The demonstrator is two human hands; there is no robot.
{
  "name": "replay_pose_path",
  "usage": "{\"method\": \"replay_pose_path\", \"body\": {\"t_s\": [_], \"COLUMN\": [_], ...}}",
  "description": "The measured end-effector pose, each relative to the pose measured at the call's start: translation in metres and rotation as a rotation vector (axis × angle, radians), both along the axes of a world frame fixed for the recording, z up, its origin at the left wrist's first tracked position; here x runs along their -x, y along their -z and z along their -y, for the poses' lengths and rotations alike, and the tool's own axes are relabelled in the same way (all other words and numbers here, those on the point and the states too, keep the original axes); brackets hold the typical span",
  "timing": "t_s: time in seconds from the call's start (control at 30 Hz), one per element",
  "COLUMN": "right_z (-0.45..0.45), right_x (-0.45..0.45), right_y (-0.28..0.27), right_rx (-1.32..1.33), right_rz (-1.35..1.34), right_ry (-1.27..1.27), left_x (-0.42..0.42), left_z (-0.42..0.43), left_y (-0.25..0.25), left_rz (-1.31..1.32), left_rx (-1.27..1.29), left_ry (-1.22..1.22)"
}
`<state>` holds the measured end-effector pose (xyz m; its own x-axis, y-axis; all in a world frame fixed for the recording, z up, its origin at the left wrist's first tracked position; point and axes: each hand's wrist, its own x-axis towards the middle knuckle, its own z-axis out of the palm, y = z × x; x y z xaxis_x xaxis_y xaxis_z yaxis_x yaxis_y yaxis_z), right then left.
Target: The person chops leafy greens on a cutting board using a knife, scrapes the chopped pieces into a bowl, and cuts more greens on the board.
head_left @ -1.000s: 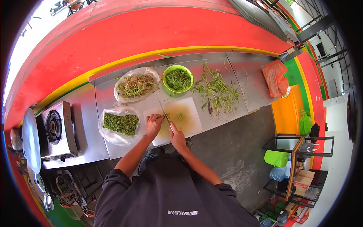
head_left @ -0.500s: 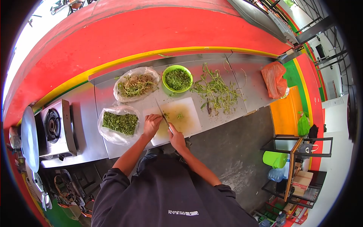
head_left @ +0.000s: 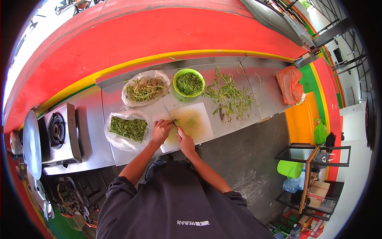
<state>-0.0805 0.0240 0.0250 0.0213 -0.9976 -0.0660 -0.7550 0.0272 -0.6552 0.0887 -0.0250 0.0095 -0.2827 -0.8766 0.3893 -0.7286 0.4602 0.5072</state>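
My right hand (head_left: 186, 144) is wrapped round the handle of a kitchen knife (head_left: 171, 114), whose blade points away from me across a white cutting board (head_left: 203, 126). Beside the blade, at the board's left part, my left hand (head_left: 161, 131) is closed with its fingers bunched; what they hold is hidden. Bits of chopped greens (head_left: 191, 122) lie on the board, some close to the knife. Left of my left hand sits a clear plastic bag of chopped greens (head_left: 128, 128). A green bowl (head_left: 188, 83) holding more chopped greens stands behind the board.
Leafy stems (head_left: 230, 95) are spread on the metal counter (head_left: 254, 113) to the right. A plastic bag of stalks and roots (head_left: 145, 88) stands at the back left. A gas stove (head_left: 59, 133) is farther left, an orange-red plastic bag (head_left: 289, 84) at the right end.
The view has shifted slightly, moving the counter a little rightward in the picture. Both hands stay at the board, the knife still in my right hand.
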Motion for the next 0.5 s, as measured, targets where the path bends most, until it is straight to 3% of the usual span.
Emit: {"method": "replay_pose_path", "body": {"t_s": [0.13, 0.2, 0.33, 0.43, 0.5], "right_z": [0.012, -0.001, -0.019, -0.010, 0.003], "right_x": [-0.010, -0.005, 0.003, -0.002, -0.008], "right_y": [-0.019, 0.002, 0.015, 0.002, -0.006], "right_rx": [-0.143, 0.029, 0.114, 0.077, -0.133], "right_rz": [-0.062, 0.069, 0.090, -0.020, -0.088], "right_ry": [0.013, 0.016, 0.000, -0.007, -0.012], "left_x": [0.001, 0.002, 0.003, 0.006, 0.008], "left_z": [0.002, 0.003, 0.000, -0.001, -0.003], "left_y": [0.005, 0.007, 0.005, -0.004, -0.006], "left_rz": [-0.033, -0.069, -0.107, -0.075, -0.079], "left_rx": [-0.009, -0.018, -0.039, -0.051, -0.052], "left_ry": [-0.034, -0.053, -0.077, -0.089, -0.092]}}
